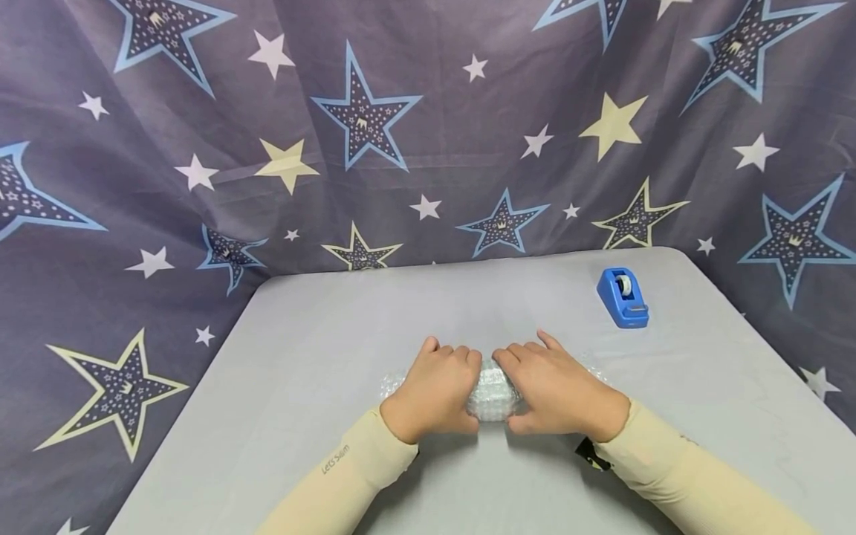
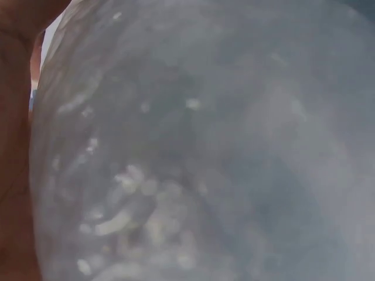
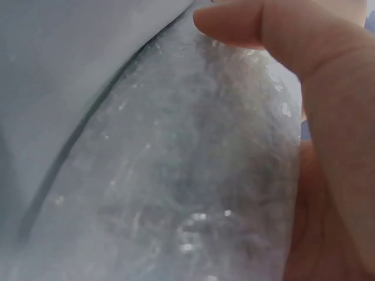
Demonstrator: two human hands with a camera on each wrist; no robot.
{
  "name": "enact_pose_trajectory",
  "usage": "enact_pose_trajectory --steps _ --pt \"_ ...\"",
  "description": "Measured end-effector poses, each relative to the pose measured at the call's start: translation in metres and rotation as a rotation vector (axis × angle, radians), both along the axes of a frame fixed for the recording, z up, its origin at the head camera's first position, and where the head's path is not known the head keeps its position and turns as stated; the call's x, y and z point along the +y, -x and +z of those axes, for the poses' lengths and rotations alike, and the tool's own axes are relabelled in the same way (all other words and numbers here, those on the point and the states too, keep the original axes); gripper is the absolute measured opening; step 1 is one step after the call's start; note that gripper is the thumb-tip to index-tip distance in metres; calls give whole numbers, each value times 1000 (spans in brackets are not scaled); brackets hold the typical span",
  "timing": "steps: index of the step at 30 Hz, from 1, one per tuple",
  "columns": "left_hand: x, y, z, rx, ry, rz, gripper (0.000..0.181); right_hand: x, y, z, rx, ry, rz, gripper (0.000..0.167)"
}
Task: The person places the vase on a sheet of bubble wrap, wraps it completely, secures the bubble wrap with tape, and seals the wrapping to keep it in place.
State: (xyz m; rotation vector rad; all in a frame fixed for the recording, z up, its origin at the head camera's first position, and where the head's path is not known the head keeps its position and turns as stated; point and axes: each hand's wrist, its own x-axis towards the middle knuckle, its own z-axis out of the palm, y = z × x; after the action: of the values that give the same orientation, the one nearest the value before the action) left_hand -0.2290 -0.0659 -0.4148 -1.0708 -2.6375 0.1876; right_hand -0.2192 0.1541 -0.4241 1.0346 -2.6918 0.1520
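The bubble-wrap bundle (image 1: 493,394) lies crosswise toward the near side of the tabletop (image 1: 321,334), about midway between left and right; both hands are clamped on it, the left hand (image 1: 435,386) round its left part and the right hand (image 1: 551,386) round its right part, thumbs at the near side and fingers over the far side; a short stretch of clear plastic shows between them, and thinner wrap sticks out beyond each hand; whether anything is inside, I cannot tell; the wrist views show little more than blurred, shiny plastic against the skin.

The step in hand looks to be rolling or snugging the wrap into a tight bundle; the blue tape dispenser (image 1: 625,297), well apart at the far right and untouched, suggests that fastening is not yet begun; the next move, as I judge it, calls for even pressure from both hands to finish the roll, then for one hand to pin the seam while the other reaches far right for tape; if both let go together, the springy wrap could unroll.
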Motion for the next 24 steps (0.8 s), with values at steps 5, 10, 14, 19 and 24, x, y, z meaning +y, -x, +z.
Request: enact_pose_trajectory --steps 5,10,14,19,24 --pt "-1 2 0 -31 -27 -3 58 0 2 0 18 -5 7 91" --pt "-4 5 -2 -73 -64 2 54 -1 4 -1 79 2 44 94" --pt "-4 6 -4 -90 -71 2 54 -4 3 -6 106 -12 39 96" --pt "-3 7 -7 -89 -60 11 53 -7 2 -10 128 -24 21 95" --pt "-1 4 -6 -69 -52 29 55 -8 2 -11 144 -23 22 94"
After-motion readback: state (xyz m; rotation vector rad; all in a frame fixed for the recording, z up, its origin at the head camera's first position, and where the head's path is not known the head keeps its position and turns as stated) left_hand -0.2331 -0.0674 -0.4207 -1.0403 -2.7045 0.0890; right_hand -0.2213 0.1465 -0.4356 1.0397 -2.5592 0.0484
